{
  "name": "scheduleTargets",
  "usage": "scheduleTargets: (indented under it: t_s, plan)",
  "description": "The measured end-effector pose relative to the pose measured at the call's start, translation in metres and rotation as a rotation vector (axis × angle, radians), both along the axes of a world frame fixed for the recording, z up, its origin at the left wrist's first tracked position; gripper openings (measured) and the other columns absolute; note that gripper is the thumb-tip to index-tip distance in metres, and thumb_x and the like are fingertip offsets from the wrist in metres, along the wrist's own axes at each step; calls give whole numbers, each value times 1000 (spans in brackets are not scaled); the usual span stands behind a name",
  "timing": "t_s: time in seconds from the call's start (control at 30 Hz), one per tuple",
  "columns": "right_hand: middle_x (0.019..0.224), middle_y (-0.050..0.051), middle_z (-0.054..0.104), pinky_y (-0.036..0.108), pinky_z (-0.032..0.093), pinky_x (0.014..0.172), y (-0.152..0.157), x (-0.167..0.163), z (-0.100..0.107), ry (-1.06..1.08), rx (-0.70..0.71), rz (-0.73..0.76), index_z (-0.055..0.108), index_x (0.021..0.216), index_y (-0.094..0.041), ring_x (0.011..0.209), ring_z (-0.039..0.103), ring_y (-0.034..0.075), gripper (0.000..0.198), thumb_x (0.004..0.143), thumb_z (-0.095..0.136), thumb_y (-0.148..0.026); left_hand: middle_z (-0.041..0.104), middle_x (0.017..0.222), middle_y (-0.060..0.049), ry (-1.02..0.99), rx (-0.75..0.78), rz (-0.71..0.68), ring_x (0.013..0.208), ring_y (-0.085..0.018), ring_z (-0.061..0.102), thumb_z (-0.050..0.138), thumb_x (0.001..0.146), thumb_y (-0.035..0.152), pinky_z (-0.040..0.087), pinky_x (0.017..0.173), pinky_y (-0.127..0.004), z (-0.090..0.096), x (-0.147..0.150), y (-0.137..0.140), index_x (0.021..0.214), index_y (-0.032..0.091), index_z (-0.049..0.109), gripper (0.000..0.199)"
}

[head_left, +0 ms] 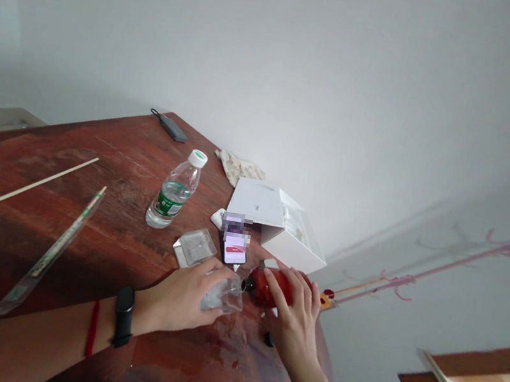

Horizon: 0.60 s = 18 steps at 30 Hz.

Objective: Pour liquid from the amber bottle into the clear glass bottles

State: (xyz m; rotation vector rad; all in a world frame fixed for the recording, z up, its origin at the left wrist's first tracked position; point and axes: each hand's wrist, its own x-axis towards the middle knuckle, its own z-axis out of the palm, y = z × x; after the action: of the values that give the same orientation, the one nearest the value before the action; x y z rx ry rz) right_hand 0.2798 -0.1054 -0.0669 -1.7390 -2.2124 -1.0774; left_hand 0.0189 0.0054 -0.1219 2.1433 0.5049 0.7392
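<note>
My right hand (298, 314) is wrapped over a red-brown bottle (262, 286), tipped on its side with its dark neck pointing left. That neck meets the edge of a clear plastic container (216, 298), which my left hand (185, 293) grips from the left. Whether liquid is passing between them I cannot tell. Just behind my left hand lies a clear square case (197, 248). A phone (234, 246) with a lit screen is beyond the two containers. Partly hidden by my right hand, a small black cap-like piece (269, 339) rests on the table.
On the brown table (118, 260) stands a water bottle (173, 191) with a white cap. A white box (258, 201) is at the back, beside a crumpled cloth (239, 168). A wooden stick (43, 181), wrapped chopsticks (57, 247) and a grey device (172, 128) lie left. Wet drops spot the front.
</note>
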Motion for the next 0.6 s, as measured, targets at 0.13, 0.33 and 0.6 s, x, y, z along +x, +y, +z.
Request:
scheduleTargets:
  t_s: [0.13,0.33,0.6]
  plan:
    - [145,14,56,64,30,122,0,0,0,8,2,11,46,158,-36,135,56,38,80,87,65,-6,60,144,-10,-1,-4,-4,125,-34,68,79,88,21,56,108,-47,1,0,-1,144,29,58,60]
    - [145,14,57,64,29,123,-1,-2,0,28,-7,-1,49,155,-36,134,57,37,76,87,69,-7,60,143,-11,0,-6,-7,126,-35,67,79,88,20,56,109,-48,2,0,0,143,28,58,60]
    - [146,13,56,64,28,124,-1,2,0,11,-18,-4,47,157,-38,137,55,36,79,87,67,-6,59,146,-11,18,-5,-21,127,-35,67,79,88,22,55,111,-50,1,0,1,144,28,57,60]
